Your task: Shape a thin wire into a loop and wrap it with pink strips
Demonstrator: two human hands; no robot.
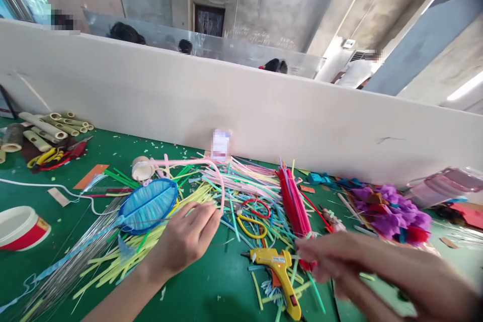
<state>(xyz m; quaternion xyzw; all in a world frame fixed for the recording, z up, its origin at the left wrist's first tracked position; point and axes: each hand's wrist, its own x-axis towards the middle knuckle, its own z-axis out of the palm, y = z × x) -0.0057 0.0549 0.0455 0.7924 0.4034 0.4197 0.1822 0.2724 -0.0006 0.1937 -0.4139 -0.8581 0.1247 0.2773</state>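
My left hand (190, 239) is closed around a pink pipe cleaner (219, 176), which arches up from the fingers and bends over to the left. My right hand (350, 261) is blurred, with thumb and fingertips pressed together; what lies between them I cannot make out. Just left of those fingertips, a yellow hot glue gun (275, 259) lies on the table, a small orange light showing on its body. Beyond my left wrist rests a blue oval net-like piece (151, 206) with a wrapped handle. Red-handled and yellow-handled scissors (252, 229) lie between my hands among loose pipe cleaners.
A red bundle of pipe cleaners (292, 201) lies right of centre. Purple flowers (392, 211) and a pink clear container (445, 186) are at the right. Bamboo pieces (56, 126), pliers (53, 156) and a paper cup (22, 229) are at the left. A white partition (188, 95) bounds the back.
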